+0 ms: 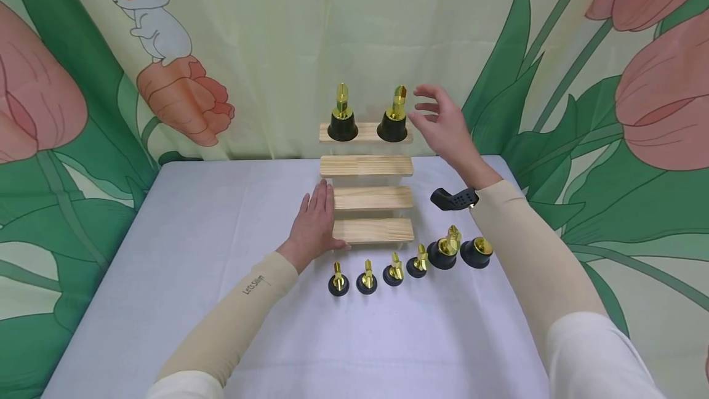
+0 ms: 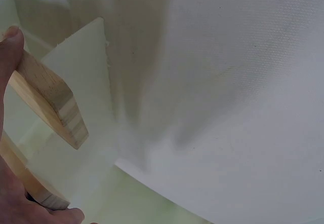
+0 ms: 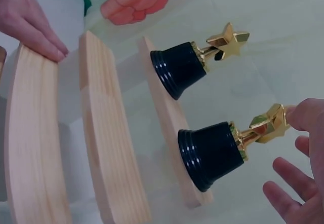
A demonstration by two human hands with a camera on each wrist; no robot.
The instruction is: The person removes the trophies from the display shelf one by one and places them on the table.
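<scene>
A tiered wooden shelf [image 1: 367, 166] stands at the table's back edge. Its top board carries two gold star trophies on black bases, a left trophy [image 3: 180, 70] and a right trophy [image 3: 211, 155]. My right hand [image 1: 443, 122] is beside the right trophy's star, fingers spread and loosely bent, with a fingertip right at the star in the right wrist view. My left hand [image 1: 313, 223] rests along the left ends of the lower boards, fingers straight in the head view. The left wrist view shows its thumb on one board end [image 2: 63, 102].
In front of the shelf stands a row of smaller gold-topped trophies [image 1: 368, 278]. Two larger ones, a star trophy [image 1: 444, 250] and a second trophy [image 1: 476, 252], are at its right end, near the right forearm. A printed curtain [image 1: 277, 60] hangs behind the white-covered table [image 1: 210, 233].
</scene>
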